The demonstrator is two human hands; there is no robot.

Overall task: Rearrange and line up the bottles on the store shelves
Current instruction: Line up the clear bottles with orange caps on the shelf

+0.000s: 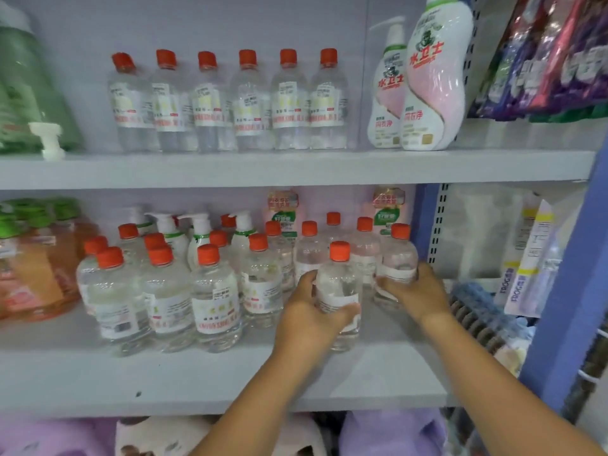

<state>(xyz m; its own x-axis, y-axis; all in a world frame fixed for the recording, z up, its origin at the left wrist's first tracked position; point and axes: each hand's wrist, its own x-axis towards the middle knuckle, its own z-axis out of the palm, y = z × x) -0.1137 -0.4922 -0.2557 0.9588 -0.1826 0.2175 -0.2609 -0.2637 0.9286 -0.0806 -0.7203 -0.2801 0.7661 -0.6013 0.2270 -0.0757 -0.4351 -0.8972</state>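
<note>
Several clear bottles with orange caps stand on the middle shelf (pixel 197 376). My left hand (pixel 312 314) grips one clear bottle (pixel 339 281) near the shelf's front, right of centre. My right hand (pixel 414 291) is wrapped around another clear bottle (pixel 396 258) at the far right of the group, beside the blue upright. A tidy front row of three bottles (pixel 164 301) stands to the left. On the upper shelf (pixel 296 167) a straight row of the same bottles (pixel 230 100) is lined up.
Pink-and-white detergent bottles (pixel 434 77) stand at the upper shelf's right end, green pump bottles (pixel 29 90) at its left. Orange liquid bottles (pixel 36 268) fill the middle shelf's left. White pump bottles (pixel 200 232) stand behind. A blue upright (pixel 566 291) borders the right, with brushes beyond.
</note>
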